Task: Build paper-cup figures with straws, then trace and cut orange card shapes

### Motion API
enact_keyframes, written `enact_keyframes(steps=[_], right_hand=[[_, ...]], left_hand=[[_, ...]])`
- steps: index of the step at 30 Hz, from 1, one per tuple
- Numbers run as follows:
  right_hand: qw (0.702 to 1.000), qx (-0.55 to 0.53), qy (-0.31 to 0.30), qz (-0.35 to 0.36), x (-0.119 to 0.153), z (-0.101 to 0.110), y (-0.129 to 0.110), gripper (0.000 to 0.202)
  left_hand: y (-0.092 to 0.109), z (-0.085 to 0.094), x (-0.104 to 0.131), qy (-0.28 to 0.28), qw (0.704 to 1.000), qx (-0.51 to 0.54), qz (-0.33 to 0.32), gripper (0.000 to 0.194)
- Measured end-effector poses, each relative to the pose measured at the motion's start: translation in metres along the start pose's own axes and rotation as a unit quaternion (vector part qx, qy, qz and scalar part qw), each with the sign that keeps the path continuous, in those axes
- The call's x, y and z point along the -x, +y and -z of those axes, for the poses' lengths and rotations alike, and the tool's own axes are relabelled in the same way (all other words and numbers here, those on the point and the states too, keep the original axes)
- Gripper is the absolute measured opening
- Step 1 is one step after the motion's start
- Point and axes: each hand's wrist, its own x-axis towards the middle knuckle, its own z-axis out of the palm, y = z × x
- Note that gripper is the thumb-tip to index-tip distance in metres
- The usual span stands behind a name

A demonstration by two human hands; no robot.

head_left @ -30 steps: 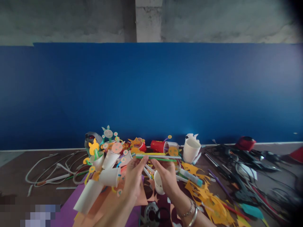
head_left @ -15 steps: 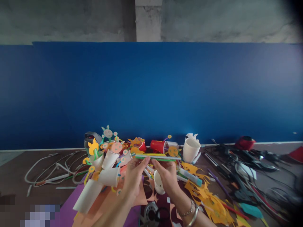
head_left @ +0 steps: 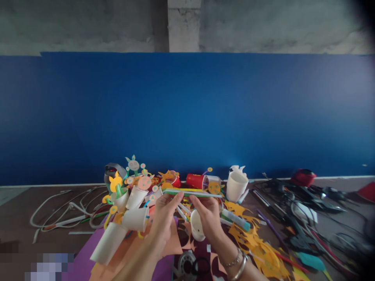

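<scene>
Blue panel [head_left: 187, 117] stands beyond the grip, with grey concrete [head_left: 88, 27] above it and a brown table [head_left: 17, 212] below. Head view: we hold thin sticks [head_left: 186, 192], green and white, crosswise between both hands. Left hand [head_left: 164, 214]: thumb and fingers pinched on the left part. Right hand [head_left: 208, 215]: same pinch on the right part, bracelets [head_left: 242, 267] at the wrist. Sticks lie roughly level, tips showing past both hands. A yellow length shows just behind; we cannot tell whether it is gripped too.

Just below the grip we note a white cup [head_left: 197, 229], partly behind the right hand; nearer us, a roll [head_left: 187, 262]. Left of the grip: tipped cups [head_left: 109, 242], paper faces [head_left: 133, 165], orange paper [head_left: 124, 262] overlying purple paper [head_left: 83, 259]. Just beyond: a red cup [head_left: 195, 181] on its side. Right: a teal-capped tube [head_left: 234, 218] near yellow scraps [head_left: 266, 253]. Well right: a black glue gun [head_left: 304, 239] among cables.
</scene>
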Motion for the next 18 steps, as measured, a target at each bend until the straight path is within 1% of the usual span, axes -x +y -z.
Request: enact_keyframes(steps=[2, 5, 8, 11, 14, 18], right_hand=[[1.0, -0.003, -0.001, 0.004, -0.001, 0.002, 0.003, 0.014], [1.0, -0.022, -0.011, 0.009, -0.001, 0.002, 0.006, 0.012], [0.999, -0.036, -0.016, 0.013, 0.0, -0.001, 0.005, 0.012], [1.0, -0.022, -0.009, 0.005, 0.001, -0.005, 0.002, 0.012], [1.0, -0.016, -0.002, -0.006, 0.003, -0.008, 0.0, 0.013], [1.0, -0.026, -0.008, 0.002, 0.004, -0.01, -0.001, 0.013]], left_hand=[[0.0, 0.001, 0.0, -0.008, 1.0, 0.0, 0.001, 0.024], [-0.002, 0.0, 0.0, -0.024, 1.0, 0.008, 0.0, 0.025], [-0.004, 0.0, 0.0, -0.018, 1.0, 0.004, 0.003, 0.024], [-0.006, 0.0, 0.001, -0.012, 1.0, -0.006, 0.01, 0.02], [-0.007, 0.0, 0.0, -0.019, 1.0, -0.011, 0.014, 0.017], [-0.008, -0.002, 0.001, -0.021, 1.0, 0.0, 0.011, 0.019]])
